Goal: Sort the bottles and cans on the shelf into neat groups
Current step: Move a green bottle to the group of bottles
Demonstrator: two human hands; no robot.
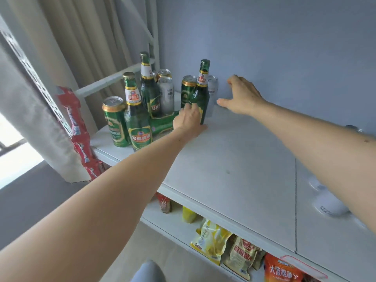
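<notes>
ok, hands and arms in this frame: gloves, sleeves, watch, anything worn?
Nothing worn that shows. The left hand and right hand are bare, no gloves, no rings visible. Both forearms are bare, with no sleeve, watch or band in frame. No markers or cables either.

The shelf (234,159) is showing a matt, smooth white surface. The green bottles (138,127) are looking like glossy glass with paper labels. The cans (115,121) are shining like metal. At upper left, the curtain (85,37) is looking like soft cloth.
</notes>
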